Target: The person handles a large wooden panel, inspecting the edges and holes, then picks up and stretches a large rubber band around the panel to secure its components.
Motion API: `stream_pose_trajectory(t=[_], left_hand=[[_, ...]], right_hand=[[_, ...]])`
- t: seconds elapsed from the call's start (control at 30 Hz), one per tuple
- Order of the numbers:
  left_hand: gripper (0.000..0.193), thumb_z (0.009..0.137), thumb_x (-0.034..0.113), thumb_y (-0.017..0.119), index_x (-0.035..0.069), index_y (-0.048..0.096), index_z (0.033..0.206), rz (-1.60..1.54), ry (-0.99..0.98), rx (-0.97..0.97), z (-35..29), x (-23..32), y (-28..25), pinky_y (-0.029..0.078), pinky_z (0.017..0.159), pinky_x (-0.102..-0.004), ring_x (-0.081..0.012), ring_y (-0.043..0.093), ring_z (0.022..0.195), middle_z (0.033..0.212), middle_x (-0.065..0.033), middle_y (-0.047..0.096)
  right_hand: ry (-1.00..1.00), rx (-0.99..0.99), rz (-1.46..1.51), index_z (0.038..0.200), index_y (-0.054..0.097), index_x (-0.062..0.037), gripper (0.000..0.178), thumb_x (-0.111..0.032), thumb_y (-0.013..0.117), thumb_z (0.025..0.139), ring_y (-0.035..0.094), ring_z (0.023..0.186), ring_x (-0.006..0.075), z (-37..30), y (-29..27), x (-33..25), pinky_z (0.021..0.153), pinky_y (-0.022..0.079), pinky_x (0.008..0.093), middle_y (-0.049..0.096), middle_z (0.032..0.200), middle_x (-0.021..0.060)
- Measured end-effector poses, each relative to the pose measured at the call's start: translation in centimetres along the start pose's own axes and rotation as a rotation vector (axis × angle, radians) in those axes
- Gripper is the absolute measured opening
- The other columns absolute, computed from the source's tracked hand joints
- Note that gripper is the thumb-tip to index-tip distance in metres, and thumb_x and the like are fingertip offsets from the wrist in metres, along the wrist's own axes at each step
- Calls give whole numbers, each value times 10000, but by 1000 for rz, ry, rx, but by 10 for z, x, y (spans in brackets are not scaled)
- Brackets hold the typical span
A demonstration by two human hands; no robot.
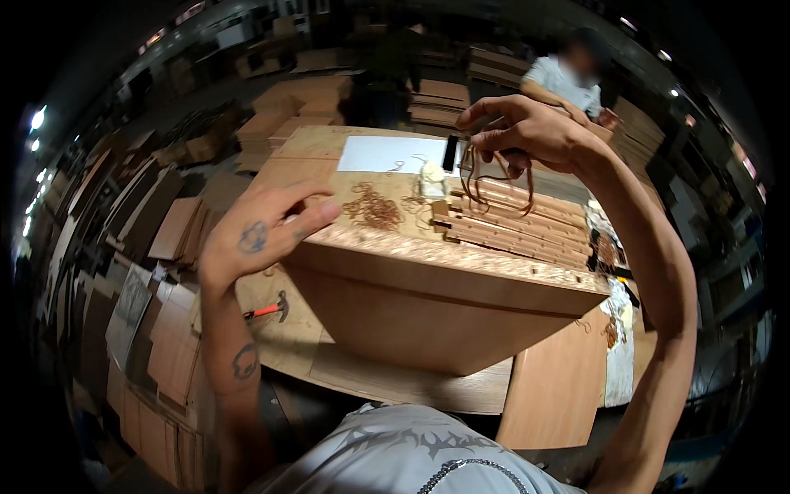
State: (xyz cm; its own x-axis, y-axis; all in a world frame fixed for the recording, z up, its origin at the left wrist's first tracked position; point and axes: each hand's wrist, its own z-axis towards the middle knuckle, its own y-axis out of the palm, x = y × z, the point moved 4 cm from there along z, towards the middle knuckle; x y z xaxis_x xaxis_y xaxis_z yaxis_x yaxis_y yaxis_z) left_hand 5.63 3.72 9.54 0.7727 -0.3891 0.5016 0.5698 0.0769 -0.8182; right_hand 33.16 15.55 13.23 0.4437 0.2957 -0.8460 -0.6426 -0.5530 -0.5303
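Observation:
My right hand (pixel 527 136) is raised over the far part of the workbench, its fingers pinched on several brown rubber bands (pixel 529 198) that dangle in loops. My left hand (pixel 267 226) hovers by the left end of a wooden panel box (pixel 428 309), thumb and fingers apart with nothing between them. Whether it touches the box's edge is hard to tell. Behind that edge lies a loose heap of rubber bands (pixel 374 210). Below my right hand, a row of wooden strips (pixel 518 226) with small holes lies side by side.
A claw hammer (pixel 265 310) with a red handle lies left of the box. White paper (pixel 362 155), a small white object (pixel 432 179) and a black piece (pixel 450 153) are at the back. A co-worker (pixel 568 78) stands beyond. Stacked boards (pixel 173 346) crowd the left.

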Motion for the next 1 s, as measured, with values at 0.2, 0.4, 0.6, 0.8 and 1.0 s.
stream_pose_trajectory(t=[0.2, 0.4, 0.6, 0.8, 1.0], left_hand=[[572, 887, 498, 525, -18, 579, 1128, -628, 119, 53, 6, -37, -8, 474, 636, -234, -125, 614, 766, 879, -95, 632], [534, 924, 393, 504, -64, 457, 1195, -1536, -75, 66, 5, -86, 26, 535, 763, -301, -206, 629, 862, 1052, -181, 569], [428, 936, 378, 476, -29, 557, 1039, -1489, 7, 429, 4, -119, 33, 518, 752, -294, -174, 614, 821, 919, -123, 617], [689, 922, 562, 343, -51, 469, 1211, -1515, 155, 199, 29, -117, 41, 471, 894, -351, -249, 583, 987, 1072, -175, 587], [763, 902, 646, 230, 23, 415, 1303, -1507, 176, -126, 44, -91, 39, 482, 865, -349, -246, 566, 1060, 1162, -182, 561]], right_hand=[[-43, -116, -195, 1212, 494, 31, 389, -74, 600, 853, 546, 554, 105, 47, 77, -53, 523, 512, 255, 598, 782, 84], [-170, -192, -115, 1278, 402, 79, 483, -57, 579, 849, 577, 586, 156, 91, 132, -73, 539, 511, 281, 603, 773, 144], [-247, -30, 135, 1213, 471, 14, 344, -99, 563, 901, 553, 640, 117, 90, 163, -52, 549, 460, 251, 617, 858, 130], [-412, -115, 228, 1194, 483, 25, 319, -82, 559, 903, 577, 961, 151, 81, 180, -67, 785, 475, 268, 605, 1013, 126], [-406, 28, 67, 1143, 519, -14, 268, -36, 560, 879, 536, 762, 100, 72, 180, -74, 686, 454, 239, 586, 879, 42]])
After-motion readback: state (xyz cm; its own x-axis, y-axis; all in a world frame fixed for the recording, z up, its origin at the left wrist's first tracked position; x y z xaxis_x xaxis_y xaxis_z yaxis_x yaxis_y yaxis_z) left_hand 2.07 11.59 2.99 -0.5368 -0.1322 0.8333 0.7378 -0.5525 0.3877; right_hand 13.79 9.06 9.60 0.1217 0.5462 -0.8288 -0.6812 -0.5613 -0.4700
